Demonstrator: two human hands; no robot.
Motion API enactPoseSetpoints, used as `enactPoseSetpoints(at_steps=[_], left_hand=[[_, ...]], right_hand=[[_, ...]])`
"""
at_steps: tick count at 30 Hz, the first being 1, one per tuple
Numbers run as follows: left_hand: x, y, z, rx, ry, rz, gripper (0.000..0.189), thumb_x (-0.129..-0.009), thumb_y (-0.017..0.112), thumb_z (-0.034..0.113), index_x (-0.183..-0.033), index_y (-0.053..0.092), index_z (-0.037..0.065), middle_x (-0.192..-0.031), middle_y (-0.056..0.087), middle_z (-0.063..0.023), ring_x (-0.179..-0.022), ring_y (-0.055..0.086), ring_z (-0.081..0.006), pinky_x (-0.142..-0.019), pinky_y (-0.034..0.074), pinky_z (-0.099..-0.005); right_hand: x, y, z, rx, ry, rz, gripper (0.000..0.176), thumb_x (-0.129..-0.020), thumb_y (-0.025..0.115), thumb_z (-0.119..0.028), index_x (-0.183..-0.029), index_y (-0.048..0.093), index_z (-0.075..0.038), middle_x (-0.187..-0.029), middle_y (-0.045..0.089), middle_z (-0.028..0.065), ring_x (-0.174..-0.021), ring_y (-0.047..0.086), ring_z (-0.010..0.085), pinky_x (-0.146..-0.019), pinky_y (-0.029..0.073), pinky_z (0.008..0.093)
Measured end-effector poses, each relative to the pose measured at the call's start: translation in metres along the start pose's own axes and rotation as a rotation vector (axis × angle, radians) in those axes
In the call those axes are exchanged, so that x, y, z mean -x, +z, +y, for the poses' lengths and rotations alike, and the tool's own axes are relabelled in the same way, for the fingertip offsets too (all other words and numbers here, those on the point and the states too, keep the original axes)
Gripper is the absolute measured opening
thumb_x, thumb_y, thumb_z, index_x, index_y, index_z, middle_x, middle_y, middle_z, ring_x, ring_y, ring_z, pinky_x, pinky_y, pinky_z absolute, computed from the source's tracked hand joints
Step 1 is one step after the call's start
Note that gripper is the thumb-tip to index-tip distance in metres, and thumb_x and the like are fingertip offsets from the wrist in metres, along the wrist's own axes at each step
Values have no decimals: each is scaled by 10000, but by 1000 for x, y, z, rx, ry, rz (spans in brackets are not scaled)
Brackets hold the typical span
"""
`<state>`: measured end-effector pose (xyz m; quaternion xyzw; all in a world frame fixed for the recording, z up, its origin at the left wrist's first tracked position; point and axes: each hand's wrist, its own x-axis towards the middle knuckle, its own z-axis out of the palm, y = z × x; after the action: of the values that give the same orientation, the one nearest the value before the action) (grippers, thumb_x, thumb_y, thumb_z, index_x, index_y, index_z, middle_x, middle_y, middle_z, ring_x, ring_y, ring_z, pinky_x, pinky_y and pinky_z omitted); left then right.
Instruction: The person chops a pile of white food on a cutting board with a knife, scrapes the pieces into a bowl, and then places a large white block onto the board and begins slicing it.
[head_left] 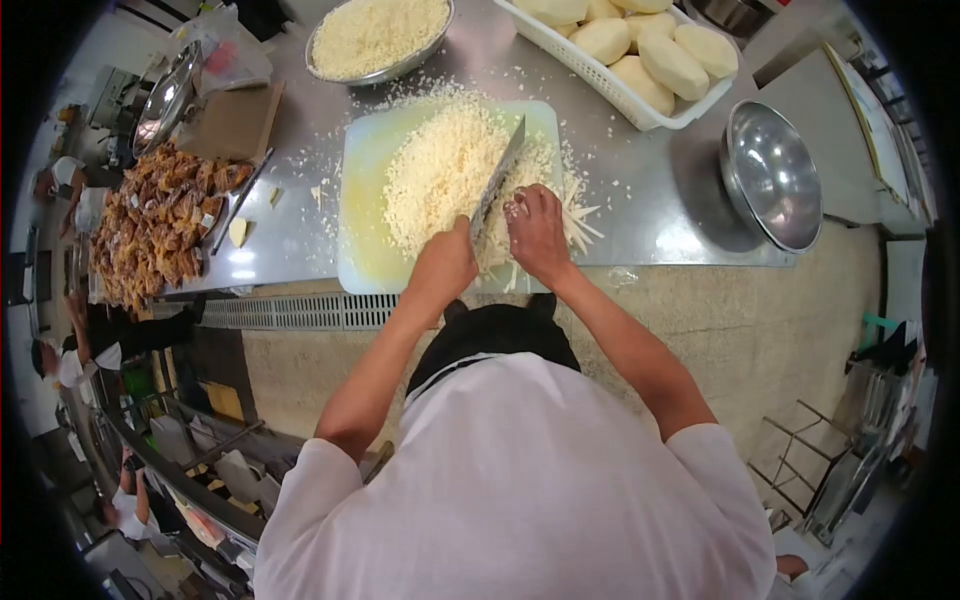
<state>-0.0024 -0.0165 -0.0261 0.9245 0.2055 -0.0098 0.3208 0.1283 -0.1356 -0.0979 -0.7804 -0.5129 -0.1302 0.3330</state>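
My left hand [447,262] is closed round the handle of a cleaver [496,185], whose blade points up and away over the chopping board [364,215]. The blade stands on edge in a heap of finely chopped pale vegetable [440,170]. Just right of the blade, my right hand [540,235] has its fingers curled down on pale vegetable strips [582,222]. Some strip ends poke out to the right of that hand and below it. What lies under the fingertips is hidden.
Behind the board stand a bowl of chopped vegetable [380,40] and a white basket [648,118] of peeled potato-like vegetables. A metal bowl [775,175] sits at the right table edge. Browned meat pieces [155,225] are heaped left, beside a dark rod [243,200]. Other people are far left.
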Motion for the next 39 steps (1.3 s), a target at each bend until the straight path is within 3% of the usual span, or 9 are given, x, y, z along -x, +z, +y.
enactPoseSetpoints(at_steps=[4, 8, 13, 17, 21, 26, 29, 33, 39], left_hand=[[38, -23, 38, 7, -175, -23, 162, -753, 515, -23, -900, 462, -67, -656, 577, -285, -671, 587, -474, -627, 457, -543], [6, 38, 7, 69, -32, 65, 138, -783, 497, -13, -904, 460, -68, -667, 573, -312, -674, 582, -487, -634, 451, -552], [38, -5, 44, 45, -206, -4, 144, -784, 494, -17, -909, 453, -78, -675, 560, -327, -710, 581, -487, -638, 442, -552], [9, 41, 17, 73, -129, 52, 171, -842, 505, 46, -936, 459, -89, -719, 575, -324, -713, 584, -485, -630, 451, -528], [31, -5, 50, 42, -202, -11, 117, -799, 490, -9, -887, 457, -79, -717, 573, -331, -717, 582, -483, -645, 450, -540], [16, 45, 22, 106, -164, 74, 163, -838, 513, 39, -948, 439, -55, -723, 575, -315, -747, 573, -488, -645, 443, -523], [20, 5, 46, 89, -202, 16, 155, -839, 508, 42, -916, 439, -73, -748, 573, -329, -770, 571, -493, -668, 439, -534], [26, 38, 36, 100, -233, 26, 139, -851, 490, 51, -896, 447, -73, -731, 566, -335, -763, 568, -502, -666, 438, -536], [28, 21, 49, 80, -179, 93, 169, -786, 494, -13, -913, 438, -109, -688, 578, -327, -695, 587, -490, -631, 459, -541]], right_hand=[[4, 3, 0, 42, 5, -21, 179, -748, 589, -60, -921, 583, -14, -1072, 513, 147, -1064, 455, 349, -900, 379, 466], [4, 2, 0, 53, -12, -3, 186, -748, 591, -60, -930, 583, -20, -1081, 509, 150, -1079, 449, 349, -904, 379, 465], [6, 6, 2, 51, 0, -10, 278, -675, 611, -47, -951, 587, -17, -1110, 507, 155, -1087, 444, 363, -903, 384, 469], [7, 1, 2, 33, -5, -31, 299, -666, 611, -49, -962, 591, -13, -1119, 507, 159, -1086, 443, 367, -904, 383, 469], [6, 7, 6, 9, -13, -14, 306, -659, 615, -48, -962, 589, -8, -1113, 505, 163, -1084, 445, 364, -908, 379, 471], [8, 1, 3, 2, 1, -14, 317, -660, 613, -41, -975, 586, -14, -1104, 503, 162, -1082, 447, 361, -910, 377, 474], [6, 2, 4, -7, -6, -14, 329, -657, 615, -41, -983, 579, -18, -1113, 497, 163, -1085, 444, 363, -910, 376, 476], [5, 4, 6, 4, 13, 4, 320, -656, 611, -37, -974, 571, -17, -1124, 495, 168, -1090, 440, 366, -911, 378, 479], [7, 9, 8, -9, 2, 31, 318, -670, 602, -36, -986, 574, -8, -1125, 501, 175, -1095, 439, 372, -911, 379, 481]])
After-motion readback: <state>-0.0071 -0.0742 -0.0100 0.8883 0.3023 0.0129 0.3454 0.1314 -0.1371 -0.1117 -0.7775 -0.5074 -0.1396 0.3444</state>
